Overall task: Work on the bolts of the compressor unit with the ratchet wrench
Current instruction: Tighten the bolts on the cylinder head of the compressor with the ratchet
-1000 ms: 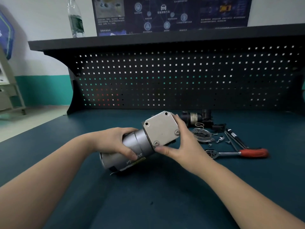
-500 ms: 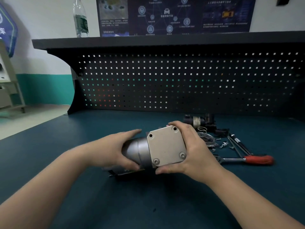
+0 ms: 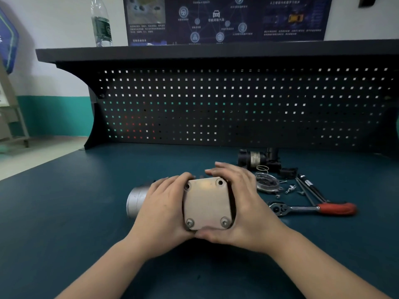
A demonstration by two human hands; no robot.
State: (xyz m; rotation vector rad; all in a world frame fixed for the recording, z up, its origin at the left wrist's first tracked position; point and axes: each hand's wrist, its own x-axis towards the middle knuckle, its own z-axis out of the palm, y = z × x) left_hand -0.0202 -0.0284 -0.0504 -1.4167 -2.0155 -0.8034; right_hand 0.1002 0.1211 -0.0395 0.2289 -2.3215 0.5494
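The silver compressor unit (image 3: pixel 206 203) lies on the dark green bench, its square end plate facing me with two bolts in the lower corners and two bare holes at the top. My left hand (image 3: pixel 160 209) grips its cylindrical body from the left. On the plate's right edge my right hand (image 3: pixel 246 203) holds it, thumb underneath and fingers over the top. The ratchet wrench (image 3: pixel 311 208), with a red handle, lies on the bench to the right, untouched.
Behind the wrench lie a round metal cover (image 3: pixel 266 183), a spring (image 3: pixel 262 168), loose bolts (image 3: pixel 290 188), black rods (image 3: pixel 309 189) and a dark motor part (image 3: pixel 257 158). A black pegboard (image 3: pixel 237 104) backs the bench, with a water bottle (image 3: pixel 101 22) on its shelf.
Both hands turned the compressor and lowered it so the end plate now faces me squarely. My left hand slid up beside the plate; my right hand wrapped further round it.
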